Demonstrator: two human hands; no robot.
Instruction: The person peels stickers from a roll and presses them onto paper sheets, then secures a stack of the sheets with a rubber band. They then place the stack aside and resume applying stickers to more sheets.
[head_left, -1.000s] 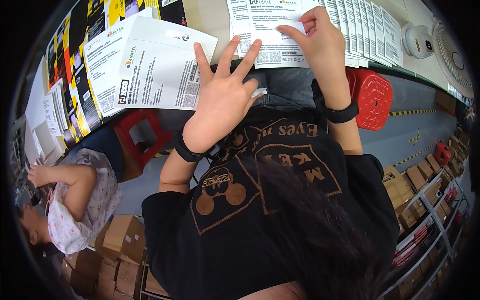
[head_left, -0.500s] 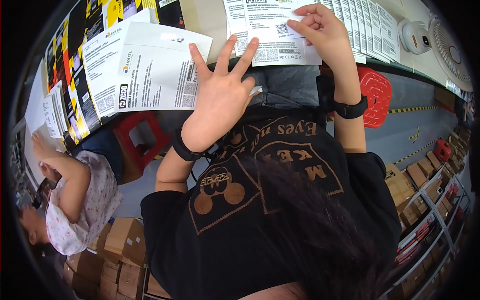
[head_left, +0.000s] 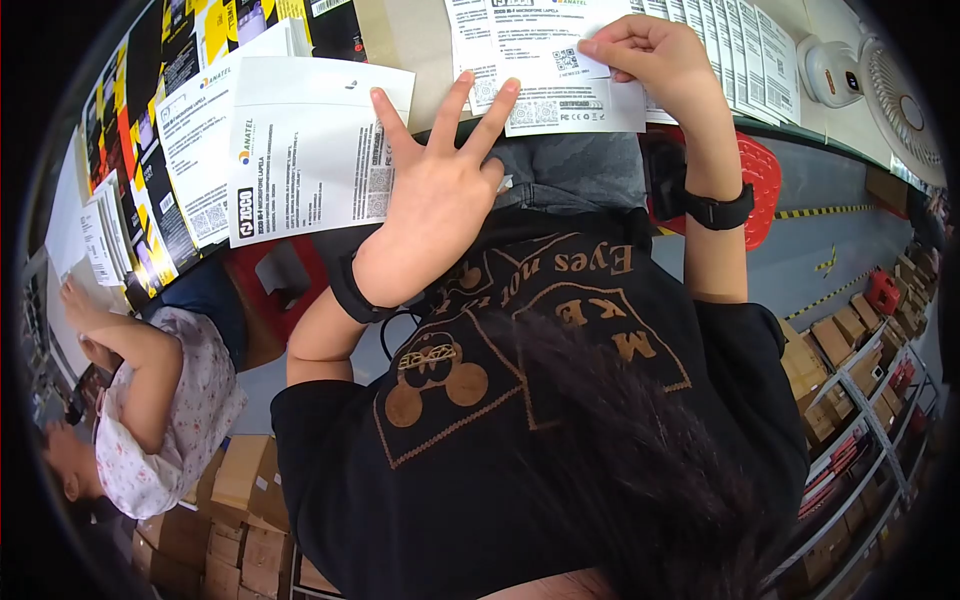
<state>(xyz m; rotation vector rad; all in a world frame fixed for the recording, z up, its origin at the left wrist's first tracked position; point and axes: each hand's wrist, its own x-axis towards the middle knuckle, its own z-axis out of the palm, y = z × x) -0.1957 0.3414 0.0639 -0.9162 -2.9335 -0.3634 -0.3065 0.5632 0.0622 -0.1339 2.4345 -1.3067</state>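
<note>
My left hand [head_left: 437, 195] is open, fingers spread. Its fingertips reach the edge of a large white printed sheet [head_left: 305, 150] on the left and the sheets in front of me. A small white bit [head_left: 505, 184] shows beside its thumb; whether the hand holds it is hidden. With thumb and fingers my right hand [head_left: 655, 65] pinches the right edge of a white printed sheet [head_left: 545, 50] with a square code. That sheet overlaps another white printed sheet [head_left: 575, 112] at the table's near edge.
Fanned white sheets [head_left: 735, 55] lie to the right, near a white fan [head_left: 900, 95]. Black-and-yellow printed packages [head_left: 140, 140] cover the left of the table. A co-worker [head_left: 165, 390] sits at the left. Red stools [head_left: 760, 185] and cardboard boxes [head_left: 250, 480] stand below.
My right hand and forearm have shifted slightly right and down, and its fingers have drawn closer together on the sheet's edge. The large sheet at my left has turned slightly.
</note>
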